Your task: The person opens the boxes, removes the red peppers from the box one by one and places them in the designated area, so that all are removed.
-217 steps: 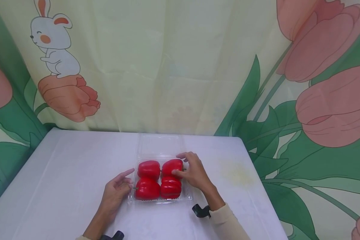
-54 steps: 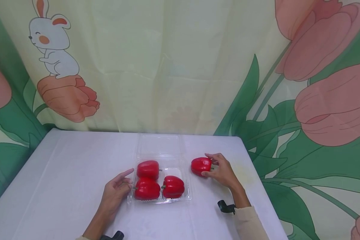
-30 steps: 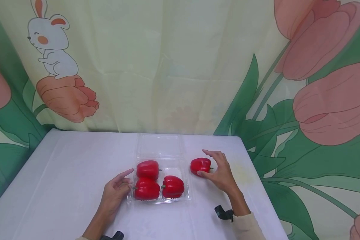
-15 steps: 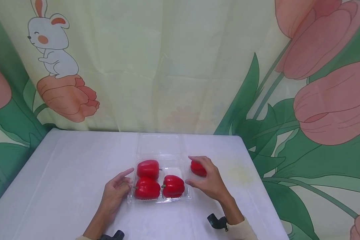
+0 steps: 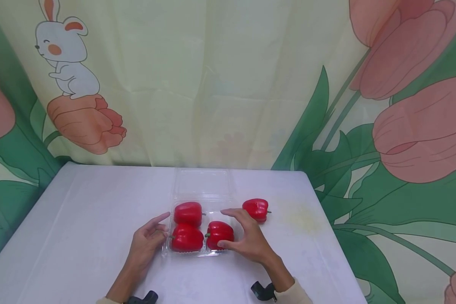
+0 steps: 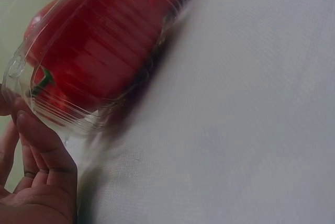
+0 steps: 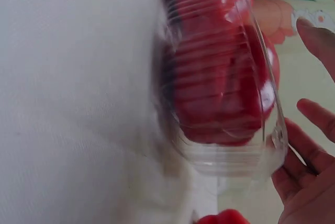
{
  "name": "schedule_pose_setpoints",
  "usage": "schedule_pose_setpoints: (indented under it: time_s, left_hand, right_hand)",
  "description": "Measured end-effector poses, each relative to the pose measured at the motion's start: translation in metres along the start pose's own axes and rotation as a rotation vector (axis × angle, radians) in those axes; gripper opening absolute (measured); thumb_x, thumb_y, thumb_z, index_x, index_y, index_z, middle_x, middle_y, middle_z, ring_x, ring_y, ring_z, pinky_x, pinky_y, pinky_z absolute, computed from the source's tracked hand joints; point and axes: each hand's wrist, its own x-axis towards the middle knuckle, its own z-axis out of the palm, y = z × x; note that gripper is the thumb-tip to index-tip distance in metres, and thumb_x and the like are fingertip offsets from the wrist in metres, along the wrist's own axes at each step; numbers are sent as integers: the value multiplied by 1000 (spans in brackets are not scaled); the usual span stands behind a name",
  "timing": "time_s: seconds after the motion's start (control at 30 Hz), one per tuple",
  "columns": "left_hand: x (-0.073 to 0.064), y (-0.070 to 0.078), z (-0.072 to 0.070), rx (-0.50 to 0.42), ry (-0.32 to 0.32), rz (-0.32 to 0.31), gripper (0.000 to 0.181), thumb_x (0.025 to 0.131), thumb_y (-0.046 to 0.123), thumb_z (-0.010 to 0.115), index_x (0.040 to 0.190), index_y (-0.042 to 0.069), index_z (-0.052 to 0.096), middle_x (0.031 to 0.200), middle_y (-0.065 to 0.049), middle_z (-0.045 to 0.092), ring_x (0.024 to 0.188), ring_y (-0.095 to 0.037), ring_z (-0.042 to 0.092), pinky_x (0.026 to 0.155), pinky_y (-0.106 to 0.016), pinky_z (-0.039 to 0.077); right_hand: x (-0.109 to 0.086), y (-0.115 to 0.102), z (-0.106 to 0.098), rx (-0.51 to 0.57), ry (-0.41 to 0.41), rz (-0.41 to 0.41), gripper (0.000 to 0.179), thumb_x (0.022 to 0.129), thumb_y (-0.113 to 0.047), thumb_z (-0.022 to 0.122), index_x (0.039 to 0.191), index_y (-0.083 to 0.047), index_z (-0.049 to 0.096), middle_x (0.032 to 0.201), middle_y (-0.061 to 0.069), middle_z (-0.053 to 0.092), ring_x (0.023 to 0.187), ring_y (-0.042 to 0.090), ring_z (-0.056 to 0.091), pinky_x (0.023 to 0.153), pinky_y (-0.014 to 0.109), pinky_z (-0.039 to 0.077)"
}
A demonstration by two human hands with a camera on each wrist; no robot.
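Glossy red bell pepper (image 5: 217, 231) in near-right part of clear rectangular plastic box (image 5: 213, 216). Right hand (image 5: 249, 242): fingers wide about pepper, contact unclear. Left hand (image 5: 146, 240) pinches box rim. Pepper likely light, firm, slippery; grip rounded sides.

Three glossy red peppers (image 5: 188, 214) in an open clear plastic container (image 5: 213, 206), a fourth pepper (image 5: 256, 208) sideways to its right.

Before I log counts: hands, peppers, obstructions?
Left hand grips clear tray. Right hand spread around near-right pepper. Three peppers in tray, loose pepper right of it. Lid open, nothing visibly blocking.
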Motion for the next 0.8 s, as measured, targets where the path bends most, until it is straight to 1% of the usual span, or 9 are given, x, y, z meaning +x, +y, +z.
schedule_pose_setpoints:
  time_s: [0.1, 0.23, 0.3, 0.47, 0.63, 0.7, 0.8]
  left_hand:
    - [0, 0, 0, 0, -1, 0, 57, 96, 15, 74, 148, 31, 61, 120, -11, 66, 108, -22, 68, 95, -23, 60]
    - [-1, 0, 1, -2, 0, 3, 56, 96, 14, 74, 148, 30, 61, 120, -11, 66, 108, -22, 68, 95, -23, 60]
    - [-1, 1, 1, 0, 2, 1, 57, 96, 15, 74, 148, 30, 61, 120, -11, 66, 108, -22, 68, 95, -23, 60]
    - [-1, 1, 1, 8, 6, -1, 58, 95, 15, 74, 149, 31, 60, 119, -10, 67, 107, -21, 69, 94, -22, 60]
    - [-1, 1, 2, 2, 8, 3, 57, 95, 13, 74, 148, 30, 61, 118, -10, 67, 104, -21, 69, 94, -22, 60]
    - [-1, 1, 2, -1, 8, 3, 57, 95, 13, 74, 147, 30, 62, 117, -10, 68, 104, -21, 70, 94, -22, 60]
    - [-1, 1, 1, 1, 5, 6, 57, 95, 13, 73, 148, 29, 61, 116, -10, 68, 104, -21, 69, 94, -22, 60]
  right_hand:
    - [1, 1, 5, 7, -17, -6, 86, 71, -43, 96, 148, -38, 56, 146, -16, 58, 136, 13, 58, 98, 46, 63]
    - [3, 1, 9, 5, -44, -7, 85, 73, -41, 96, 148, -38, 57, 146, -18, 58, 137, 11, 57, 99, 40, 62]
    - [4, 2, 10, -4, -58, 0, 84, 73, -40, 95, 147, -39, 57, 146, -19, 57, 137, 10, 56, 99, 38, 62]
    - [4, 5, 13, -58, -96, 27, 84, 73, -47, 94, 147, -44, 55, 146, -18, 57, 138, 10, 53, 99, 36, 61]
    - [5, 6, 14, -84, -126, 46, 85, 72, -49, 94, 147, -42, 55, 146, -14, 58, 140, 16, 52, 100, 42, 62]
    - [6, 6, 14, -93, -137, 48, 84, 72, -49, 94, 147, -39, 57, 145, -13, 60, 141, 18, 52, 106, 48, 59]
    - [7, 7, 14, -106, -153, 47, 82, 72, -48, 94, 145, -36, 59, 141, -13, 63, 140, 17, 53, 117, 56, 49]
